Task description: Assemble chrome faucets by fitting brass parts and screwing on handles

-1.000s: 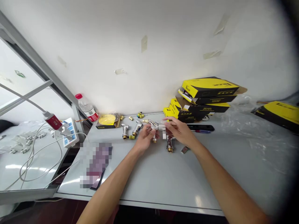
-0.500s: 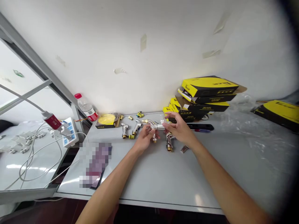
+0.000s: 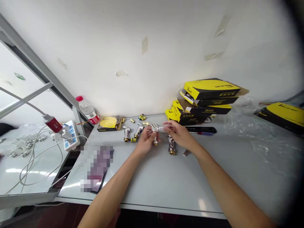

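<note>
The left hand (image 3: pixel 146 141) is gripping a chrome faucet (image 3: pixel 155 128) firmly just above the table (image 3: pixel 166 183), while the right hand (image 3: pixel 180 134) is bringing its fingers against the faucet's far end, its grip unclear.

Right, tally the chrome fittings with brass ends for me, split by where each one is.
In the left hand and right hand: 1 chrome fitting
On the bench, left of the hands: 2 chrome fittings
On the bench, right of the hands: 1 chrome fitting
Total: 4
</note>
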Tool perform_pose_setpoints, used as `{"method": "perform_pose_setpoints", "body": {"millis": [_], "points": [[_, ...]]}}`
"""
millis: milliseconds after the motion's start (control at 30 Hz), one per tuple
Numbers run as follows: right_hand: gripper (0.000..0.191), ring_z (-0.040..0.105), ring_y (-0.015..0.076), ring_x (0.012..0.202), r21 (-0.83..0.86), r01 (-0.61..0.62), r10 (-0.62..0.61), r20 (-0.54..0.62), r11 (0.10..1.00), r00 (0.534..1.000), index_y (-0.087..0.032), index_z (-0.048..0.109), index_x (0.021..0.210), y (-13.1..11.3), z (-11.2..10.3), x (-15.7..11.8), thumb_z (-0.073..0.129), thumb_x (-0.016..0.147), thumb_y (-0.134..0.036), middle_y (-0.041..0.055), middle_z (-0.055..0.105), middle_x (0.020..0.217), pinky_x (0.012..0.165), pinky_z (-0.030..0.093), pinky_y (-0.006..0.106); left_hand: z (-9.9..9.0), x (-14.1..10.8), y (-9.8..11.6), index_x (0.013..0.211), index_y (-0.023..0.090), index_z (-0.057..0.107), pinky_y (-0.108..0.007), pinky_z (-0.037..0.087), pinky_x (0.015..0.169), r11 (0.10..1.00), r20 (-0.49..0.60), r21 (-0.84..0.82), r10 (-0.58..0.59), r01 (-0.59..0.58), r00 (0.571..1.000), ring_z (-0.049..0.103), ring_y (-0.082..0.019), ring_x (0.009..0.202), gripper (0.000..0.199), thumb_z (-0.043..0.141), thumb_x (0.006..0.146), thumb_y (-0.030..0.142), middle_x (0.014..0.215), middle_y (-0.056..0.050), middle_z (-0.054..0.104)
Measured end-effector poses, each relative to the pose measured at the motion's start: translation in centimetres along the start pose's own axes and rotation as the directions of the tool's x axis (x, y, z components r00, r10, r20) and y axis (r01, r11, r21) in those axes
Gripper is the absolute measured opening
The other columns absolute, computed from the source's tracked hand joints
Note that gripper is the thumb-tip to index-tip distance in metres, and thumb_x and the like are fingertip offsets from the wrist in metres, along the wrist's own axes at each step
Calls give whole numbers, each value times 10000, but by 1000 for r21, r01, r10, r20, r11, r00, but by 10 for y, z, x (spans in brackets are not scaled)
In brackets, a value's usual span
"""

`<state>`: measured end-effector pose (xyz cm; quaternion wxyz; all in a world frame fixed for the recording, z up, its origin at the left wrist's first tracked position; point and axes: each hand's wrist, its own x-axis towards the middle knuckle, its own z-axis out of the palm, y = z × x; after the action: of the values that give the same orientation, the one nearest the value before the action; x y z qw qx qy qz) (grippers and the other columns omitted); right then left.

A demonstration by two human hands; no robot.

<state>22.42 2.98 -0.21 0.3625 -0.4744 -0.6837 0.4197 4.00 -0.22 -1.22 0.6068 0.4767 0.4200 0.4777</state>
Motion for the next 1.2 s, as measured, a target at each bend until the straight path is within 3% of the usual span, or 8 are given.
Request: {"method": "perform_pose_setpoints", "body": {"millis": [200,333,400,500,633,833,1033,1200], "points": [[440,641,143,613,367,-255,239,91,895,967,-225,536,1120,-12,2,-8,561,859,-578,36,678,891,572,532,283,-1,3,-6,975,207,448,-263,448,651,983,-16,165,89,-85,996,614,-131,702,437,643,825,569,856,-15,621],[426,691,181,880,284,-134,64,244,949,968,-231,607,1195,-13,-5,-8,636,831,-452,74,676,1093,727,563,291,-3,3,-5,980,206,449,-255,436,595,992,-83,125,1,9,997,628,-134,659,439,636,818,570,883,-24,638],[370,686,174,902,185,-7,-26,175,983,984,-238,668,1148,-11,-5,-7,657,801,-369,74,625,1232,782,568,311,-3,2,-4,972,204,448,-253,439,593,995,-71,103,-6,13,997,636,-134,656,434,639,817,561,877,-20,632],[273,668,150,793,-4,101,-101,25,995,995,-225,745,1021,-8,0,-4,642,802,-352,57,674,1083,774,564,315,-2,0,-4,956,211,413,-244,423,573,993,-32,120,24,-20,999,624,-130,645,373,604,858,516,840,-14,629],[362,682,175,746,-26,40,-40,-34,999,999,-196,748,981,-9,4,-5,682,790,-497,56,724,907,708,551,294,2,-3,-8,955,217,394,-259,446,642,970,-32,213,128,-118,991,601,-128,686,222,529,923,390,803,-5,610],[506,699,196,705,79,-104,101,40,992,994,-168,689,905,-17,2,-7,601,807,-656,66,725,798,641,521,274,2,-6,-9,990,217,432,-286,449,756,920,-80,339,238,-198,968,622,-141,766,159,513,929,340,825,-4,608],[523,593,132,610,160,-116,110,50,980,993,-175,605,865,-13,0,-7,601,784,-691,19,641,742,554,484,241,16,-10,1,998,205,465,-252,437,657,999,41,10,-41,40,998,633,-141,720,399,612,850,545,852,-20,646],[541,584,143,591,-40,-81,81,-9,996,997,-180,645,940,-11,-6,1,356,935,-638,39,644,718,561,488,262,24,-10,5,911,176,530,-208,362,534,965,21,-181,-191,192,981,558,-100,558,516,729,717,610,659,14,611]]}}
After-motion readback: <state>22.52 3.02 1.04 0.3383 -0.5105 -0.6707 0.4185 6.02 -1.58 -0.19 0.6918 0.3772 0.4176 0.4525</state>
